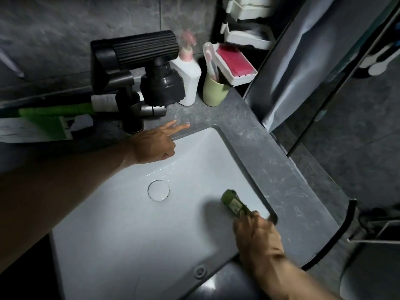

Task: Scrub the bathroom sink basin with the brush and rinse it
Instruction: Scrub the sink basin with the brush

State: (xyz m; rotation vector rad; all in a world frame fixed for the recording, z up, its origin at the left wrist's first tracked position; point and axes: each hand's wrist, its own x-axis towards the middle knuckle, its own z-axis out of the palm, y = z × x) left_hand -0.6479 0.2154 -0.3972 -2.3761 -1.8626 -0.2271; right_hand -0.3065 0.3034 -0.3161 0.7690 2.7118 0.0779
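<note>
Green brush (pixel 234 204) in right hand (pixel 257 234) grip, near basin (pixel 121 234) rim

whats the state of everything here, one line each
left hand: open, fingers straight at the basin's back rim
right hand: grips the brush
brush: held, head against the basin's right side
basin: a few drops, no pooled water
tap: no stream visible
bottle: upright
cup: upright, holds a toothbrush
</note>
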